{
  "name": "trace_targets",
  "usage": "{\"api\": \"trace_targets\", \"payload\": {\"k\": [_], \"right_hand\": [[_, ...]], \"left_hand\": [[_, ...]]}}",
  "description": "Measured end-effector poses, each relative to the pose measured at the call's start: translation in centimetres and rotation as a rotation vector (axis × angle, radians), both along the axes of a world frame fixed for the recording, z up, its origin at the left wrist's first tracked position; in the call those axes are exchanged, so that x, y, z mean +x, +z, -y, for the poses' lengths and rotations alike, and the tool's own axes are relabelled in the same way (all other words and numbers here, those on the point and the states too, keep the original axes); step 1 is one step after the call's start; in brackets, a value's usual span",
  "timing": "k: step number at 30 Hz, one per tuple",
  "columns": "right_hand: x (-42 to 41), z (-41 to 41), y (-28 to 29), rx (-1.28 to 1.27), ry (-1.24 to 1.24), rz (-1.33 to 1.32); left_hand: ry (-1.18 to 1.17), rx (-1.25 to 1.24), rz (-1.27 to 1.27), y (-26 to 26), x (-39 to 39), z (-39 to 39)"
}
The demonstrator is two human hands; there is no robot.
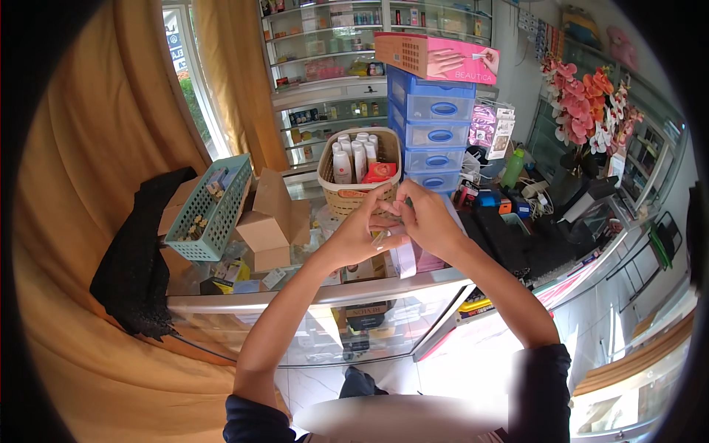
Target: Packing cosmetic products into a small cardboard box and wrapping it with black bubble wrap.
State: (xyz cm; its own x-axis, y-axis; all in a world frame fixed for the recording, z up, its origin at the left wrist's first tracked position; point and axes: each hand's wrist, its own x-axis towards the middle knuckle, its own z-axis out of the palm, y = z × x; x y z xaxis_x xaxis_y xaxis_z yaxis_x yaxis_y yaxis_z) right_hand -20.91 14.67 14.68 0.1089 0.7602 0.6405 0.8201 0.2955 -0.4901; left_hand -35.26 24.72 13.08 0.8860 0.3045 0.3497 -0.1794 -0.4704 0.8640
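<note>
My left hand (363,230) and my right hand (429,219) meet at the fingertips above a glass-topped display counter (327,296). A small, partly clear item (380,238) shows inside the curl of my left fingers; its kind is hard to make out. My right thumb and index finger are bent together against the left fingertips, and whatever lies between them is hidden. Just under the hands is a pale lavender-white band-like object (405,259), partly covered by my left hand. Behind them stands a beige woven plastic basket (338,202) with several white bottles (354,158) and a red box (380,172).
Left are a teal plastic basket (202,252), an open cardboard box (268,224) and black cloth (138,266). A blue drawer tower (437,135) carries a pink box (462,61). Rightward are a green bottle (514,169), artificial orchids (581,99) and cables (537,205).
</note>
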Motion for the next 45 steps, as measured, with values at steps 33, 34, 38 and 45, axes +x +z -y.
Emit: {"api": "trace_targets", "payload": {"k": [33, 34, 38, 45], "right_hand": [[6.1, 3.9, -0.3, -0.462, -0.417, 0.237], [6.4, 4.2, -0.6, -0.463, -0.417, 0.235], [6.0, 5.5, -1.5, -0.759, -0.408, 0.27], [6.4, 6.1, -2.1, -0.694, -0.428, 0.286]], "left_hand": [[-0.071, -0.119, -0.062, 0.3, 0.7, -1.1], [-0.071, -0.119, -0.064, 0.2, 0.7, -1.3], [-0.034, 0.006, -0.058, -0.1, 0.8, -1.3], [0.011, 0.08, -0.022, -0.4, 1.2, -1.4]]}}
